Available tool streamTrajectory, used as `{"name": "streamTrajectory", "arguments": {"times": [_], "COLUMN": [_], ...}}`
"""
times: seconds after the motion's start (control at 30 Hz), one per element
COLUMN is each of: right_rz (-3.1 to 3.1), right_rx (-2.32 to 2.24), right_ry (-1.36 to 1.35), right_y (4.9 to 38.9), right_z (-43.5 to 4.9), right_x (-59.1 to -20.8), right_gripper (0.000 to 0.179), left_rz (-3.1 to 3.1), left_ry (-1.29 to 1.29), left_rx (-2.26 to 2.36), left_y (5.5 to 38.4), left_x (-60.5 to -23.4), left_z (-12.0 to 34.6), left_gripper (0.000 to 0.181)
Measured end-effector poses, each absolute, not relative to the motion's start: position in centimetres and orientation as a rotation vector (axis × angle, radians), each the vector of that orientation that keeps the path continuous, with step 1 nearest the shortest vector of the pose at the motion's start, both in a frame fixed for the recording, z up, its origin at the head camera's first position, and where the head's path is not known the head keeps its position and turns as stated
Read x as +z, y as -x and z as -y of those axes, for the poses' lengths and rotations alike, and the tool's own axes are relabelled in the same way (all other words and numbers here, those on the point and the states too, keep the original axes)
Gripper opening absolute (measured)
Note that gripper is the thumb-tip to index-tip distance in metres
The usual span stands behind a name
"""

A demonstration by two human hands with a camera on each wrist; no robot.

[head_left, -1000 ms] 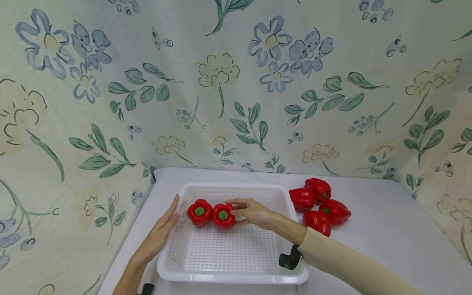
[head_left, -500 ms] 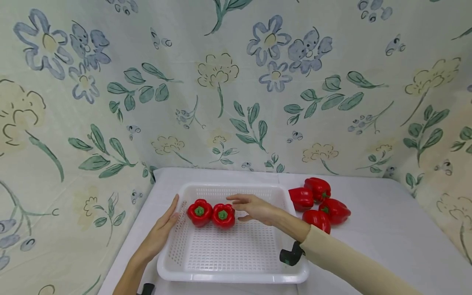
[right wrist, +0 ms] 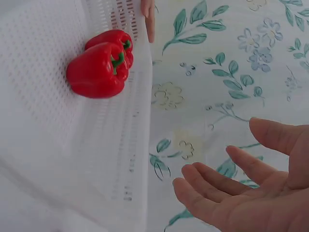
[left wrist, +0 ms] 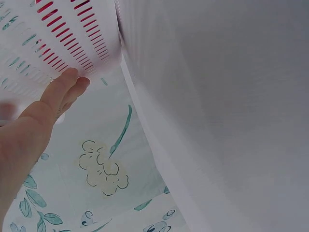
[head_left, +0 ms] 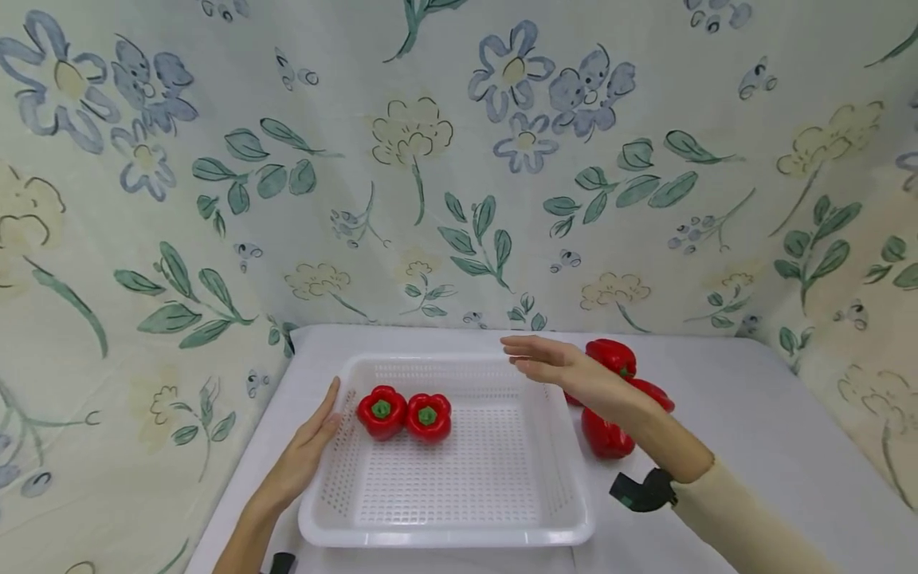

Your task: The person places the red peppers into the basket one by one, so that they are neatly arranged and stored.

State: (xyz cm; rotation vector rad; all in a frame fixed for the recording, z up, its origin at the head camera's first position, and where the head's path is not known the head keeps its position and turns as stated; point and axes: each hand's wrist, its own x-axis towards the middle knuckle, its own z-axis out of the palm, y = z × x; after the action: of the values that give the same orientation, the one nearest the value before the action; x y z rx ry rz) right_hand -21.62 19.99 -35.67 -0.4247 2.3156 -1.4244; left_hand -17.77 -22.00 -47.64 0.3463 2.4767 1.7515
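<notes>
Two red bell peppers with green stems stand side by side in the white perforated basket (head_left: 445, 537), the left pepper (head_left: 382, 413) close to the basket's left wall and the right pepper (head_left: 429, 418) beside it. My left hand (head_left: 301, 458) rests along the outside of the left wall, fingers straight; its fingertips (left wrist: 70, 75) touch the slotted side in the left wrist view. Above the basket's right rim hovers my right hand (head_left: 566, 371), holding nothing, its fingers (right wrist: 207, 181) extended and spread apart. Behind its wrist lie more red peppers (head_left: 608, 434) on the table, partly covered by the forearm.
A white cloth covers the table (head_left: 760, 446), which extends right of the basket. Flowered fabric (head_left: 402, 199) hangs behind and along both sides. A black wrist camera (head_left: 643, 489) is strapped to the right wrist.
My right hand has let go of the right pepper in the basket, then risen and moved right toward the peppers on the table. The left hand keeps its place at the basket.
</notes>
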Motion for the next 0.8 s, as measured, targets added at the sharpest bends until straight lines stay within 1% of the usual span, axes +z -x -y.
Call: {"name": "streamTrajectory", "arguments": {"times": [0.17, 0.3, 0.6, 0.8], "right_rz": [-2.481, -2.626, -2.907, -2.933], "right_rx": [-1.422, -1.38, -1.194, -1.17], "right_ry": [0.326, 0.29, 0.268, 0.297], "right_y": [19.8, 18.9, 19.4, 19.7], "right_z": [-24.6, -27.7, -34.5, -37.3], "right_x": [-35.5, -36.6, -41.9, -45.3], "right_gripper": [0.071, 0.071, 0.073, 0.071], "left_rz": [-2.47, -2.469, -2.477, -2.461], "left_ry": [-0.345, -0.329, -0.319, -0.309], "left_rx": [1.748, 1.748, 1.746, 1.751], "left_y": [17.8, 17.7, 17.6, 17.6], "left_x": [-47.4, -47.3, -47.2, -47.2], "left_z": [22.1, 22.2, 22.1, 22.1], "left_gripper": [0.06, 0.061, 0.061, 0.06]}}
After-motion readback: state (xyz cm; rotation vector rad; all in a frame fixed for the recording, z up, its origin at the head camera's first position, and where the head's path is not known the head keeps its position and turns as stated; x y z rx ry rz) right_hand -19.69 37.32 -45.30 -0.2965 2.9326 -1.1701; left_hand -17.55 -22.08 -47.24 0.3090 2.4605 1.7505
